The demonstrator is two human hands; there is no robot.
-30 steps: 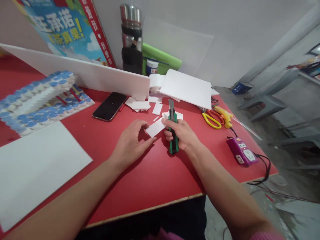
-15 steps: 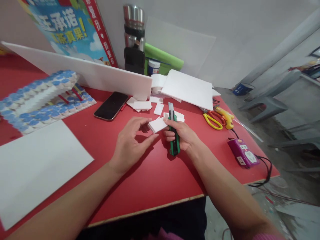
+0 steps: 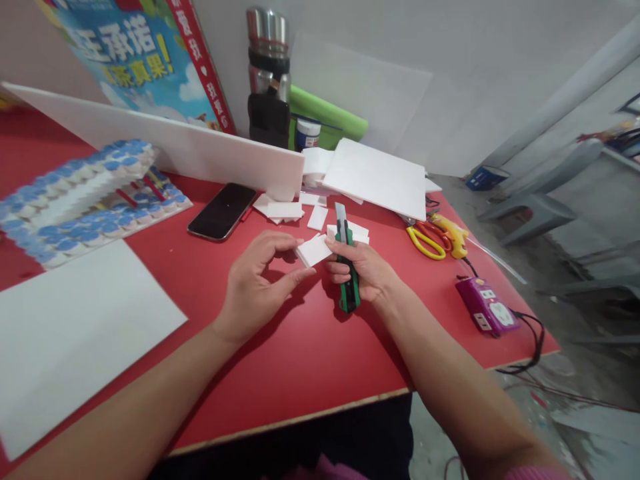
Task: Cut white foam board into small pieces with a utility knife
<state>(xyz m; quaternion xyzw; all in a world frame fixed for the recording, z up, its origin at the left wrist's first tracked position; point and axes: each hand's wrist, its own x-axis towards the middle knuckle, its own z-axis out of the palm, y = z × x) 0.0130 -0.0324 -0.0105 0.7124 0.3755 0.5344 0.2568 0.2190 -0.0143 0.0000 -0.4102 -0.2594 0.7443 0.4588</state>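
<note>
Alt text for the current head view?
Right hand grips a green utility knife, blade out, plus small white pieces, with the left hand at their edges. On the red table: black phone, large white sheet.

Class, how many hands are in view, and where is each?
2: the left hand at the left end of the small white pieces; the right hand gripping the green utility knife and the pieces' right end.

Utility knife: green and black plastic handle, smooth metal blade. Held white pieces: matt, smooth, look like foam board. Tabletop: smooth red, faint sheen. Phone: glossy dark glass. Flask: shiny metal top. Socket block: purple plastic.
</note>
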